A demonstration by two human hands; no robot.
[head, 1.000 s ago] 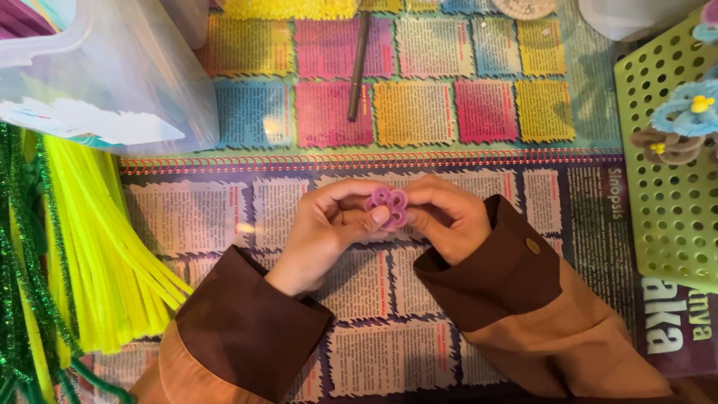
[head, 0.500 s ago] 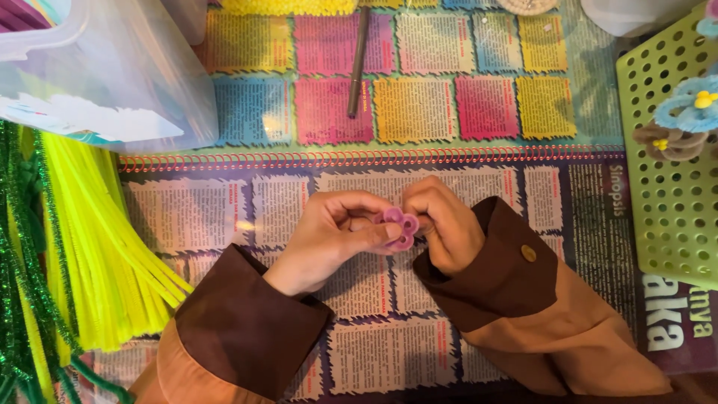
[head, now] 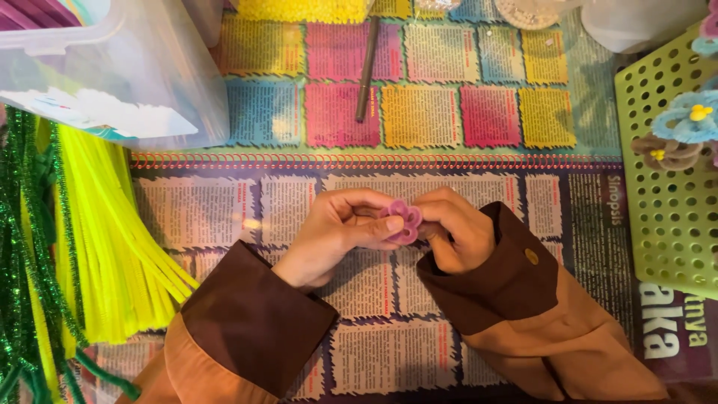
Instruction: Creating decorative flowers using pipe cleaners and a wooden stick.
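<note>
A small pink pipe-cleaner flower [head: 404, 220] with looped petals is pinched between both hands over a newspaper-covered table. My left hand [head: 340, 228] holds it from the left, thumb pressed across its front. My right hand [head: 452, 224] grips it from the right with curled fingertips. Both wrists wear brown sleeves with tan cuffs. The back of the flower is hidden by my fingers.
A bundle of neon yellow pipe cleaners [head: 112, 239] and green tinsel stems [head: 26, 247] lie at left. A clear plastic box [head: 112, 67] sits upper left. A brown stick [head: 366, 67] lies on coloured newsprint. A green perforated tray [head: 666, 217] with blue and brown flowers [head: 684, 127] stands right.
The pink flower has been turned and worked between my fingers; both hands stayed at the same spot, shifting only slightly.
</note>
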